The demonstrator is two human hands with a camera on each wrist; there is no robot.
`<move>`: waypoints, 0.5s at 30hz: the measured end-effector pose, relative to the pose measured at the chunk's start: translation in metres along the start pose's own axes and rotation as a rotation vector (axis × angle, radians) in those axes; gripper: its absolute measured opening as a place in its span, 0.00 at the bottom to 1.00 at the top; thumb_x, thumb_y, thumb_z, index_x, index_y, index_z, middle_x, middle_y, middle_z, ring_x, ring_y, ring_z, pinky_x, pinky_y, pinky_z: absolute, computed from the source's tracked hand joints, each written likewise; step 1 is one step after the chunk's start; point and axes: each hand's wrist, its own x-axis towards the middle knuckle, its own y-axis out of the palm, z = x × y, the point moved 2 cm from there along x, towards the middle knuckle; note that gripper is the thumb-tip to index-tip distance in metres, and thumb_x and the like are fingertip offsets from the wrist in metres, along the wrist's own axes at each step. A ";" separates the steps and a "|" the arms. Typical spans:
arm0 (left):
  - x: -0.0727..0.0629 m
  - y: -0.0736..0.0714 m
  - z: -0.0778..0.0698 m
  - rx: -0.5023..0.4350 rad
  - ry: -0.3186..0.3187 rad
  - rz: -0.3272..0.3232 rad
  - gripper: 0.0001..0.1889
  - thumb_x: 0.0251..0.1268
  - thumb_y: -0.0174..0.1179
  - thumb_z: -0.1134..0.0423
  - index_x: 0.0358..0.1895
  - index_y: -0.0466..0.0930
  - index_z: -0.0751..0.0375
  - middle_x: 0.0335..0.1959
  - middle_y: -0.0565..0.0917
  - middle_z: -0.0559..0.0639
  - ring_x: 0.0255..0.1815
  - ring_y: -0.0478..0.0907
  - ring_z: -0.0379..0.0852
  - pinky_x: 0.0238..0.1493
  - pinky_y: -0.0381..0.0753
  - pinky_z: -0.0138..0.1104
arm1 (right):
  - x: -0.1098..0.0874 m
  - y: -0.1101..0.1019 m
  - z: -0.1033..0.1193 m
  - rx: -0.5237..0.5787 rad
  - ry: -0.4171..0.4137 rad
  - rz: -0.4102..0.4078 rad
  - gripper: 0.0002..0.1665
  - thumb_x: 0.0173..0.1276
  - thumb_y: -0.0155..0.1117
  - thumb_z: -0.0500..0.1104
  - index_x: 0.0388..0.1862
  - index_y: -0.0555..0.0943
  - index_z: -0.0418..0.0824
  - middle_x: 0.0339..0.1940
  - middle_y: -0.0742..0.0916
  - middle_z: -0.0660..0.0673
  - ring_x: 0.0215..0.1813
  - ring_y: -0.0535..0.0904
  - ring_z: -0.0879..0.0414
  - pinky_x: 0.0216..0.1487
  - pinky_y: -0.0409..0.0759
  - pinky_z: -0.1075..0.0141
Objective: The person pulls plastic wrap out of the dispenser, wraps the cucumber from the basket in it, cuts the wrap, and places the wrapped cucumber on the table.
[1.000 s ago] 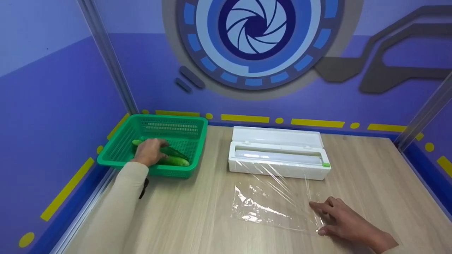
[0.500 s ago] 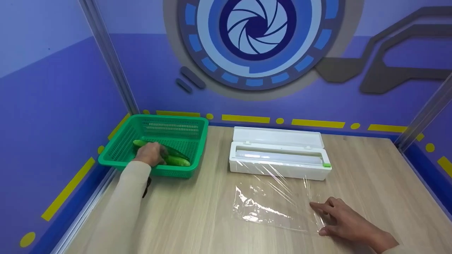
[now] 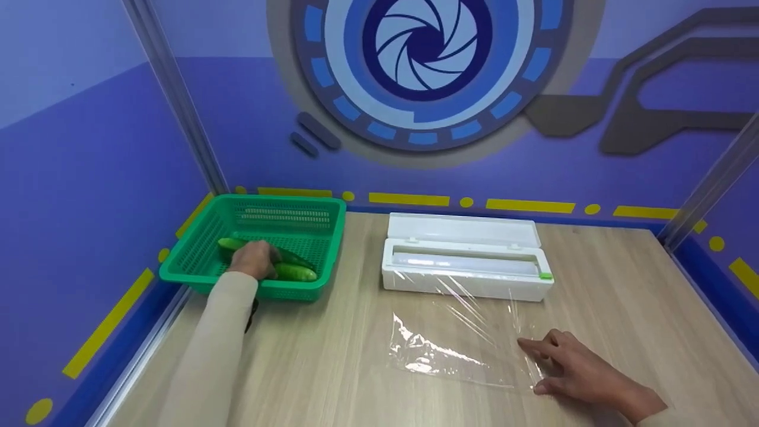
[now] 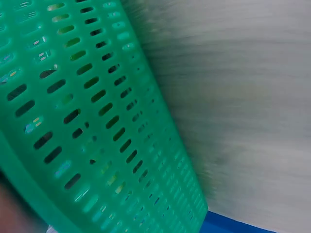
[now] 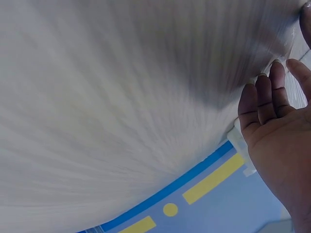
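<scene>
My left hand [image 3: 254, 260] reaches into the green basket [image 3: 341, 228] and grips a cucumber [image 3: 296, 273] from above; its fingertips are largely hidden behind the hand. A second, darker cucumber [image 3: 292, 256] lies right behind that one. In the left wrist view the slotted wall of the basket [image 4: 97, 97] fills the left half. My right hand [image 3: 578, 369] rests at the right edge of a sheet of clear cling film [image 3: 439, 350], index finger and thumb spread apart on it. The right wrist view has this hand [image 5: 282, 131] with its fingers slightly bent.
A white cling film dispenser [image 3: 468, 286] stands at the back middle, lid [image 3: 462, 228] raised, and the film runs from its roll [image 3: 462, 263] onto the wooden table [image 3: 332, 367]. A green slider [image 3: 545, 276] sits at its right end. Printed walls enclose the back and sides.
My left hand has closed down over the cucumber, its thumb and fingers drawing in and shifting slightly right and lower. The right hand has stayed in place on the film.
</scene>
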 end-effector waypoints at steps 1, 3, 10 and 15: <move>0.001 0.001 0.000 -0.001 -0.008 0.003 0.21 0.63 0.74 0.72 0.60 0.86 0.69 0.58 0.86 0.67 0.61 0.80 0.67 0.58 0.81 0.59 | 0.000 0.000 0.000 -0.003 -0.005 -0.005 0.46 0.64 0.77 0.62 0.74 0.78 0.38 0.40 0.70 0.54 0.42 0.62 0.63 0.37 0.64 0.69; 0.002 0.003 0.001 0.003 -0.021 0.007 0.22 0.63 0.73 0.72 0.61 0.86 0.68 0.59 0.85 0.67 0.62 0.80 0.68 0.57 0.81 0.59 | 0.000 0.001 0.000 -0.011 -0.021 -0.020 0.46 0.63 0.78 0.62 0.73 0.78 0.38 0.40 0.70 0.55 0.42 0.62 0.64 0.37 0.64 0.69; 0.004 0.007 0.000 0.038 0.002 0.006 0.22 0.61 0.75 0.74 0.60 0.87 0.67 0.58 0.85 0.68 0.59 0.80 0.70 0.55 0.81 0.61 | -0.003 0.001 -0.001 -0.014 -0.052 -0.050 0.45 0.63 0.78 0.60 0.72 0.79 0.37 0.40 0.70 0.56 0.42 0.61 0.65 0.37 0.64 0.70; 0.007 0.008 -0.002 0.058 0.021 -0.004 0.21 0.60 0.77 0.72 0.57 0.87 0.69 0.55 0.86 0.68 0.57 0.81 0.69 0.56 0.81 0.60 | -0.002 0.001 -0.001 -0.012 -0.006 -0.020 0.46 0.64 0.77 0.62 0.73 0.79 0.38 0.40 0.70 0.55 0.42 0.61 0.64 0.37 0.64 0.69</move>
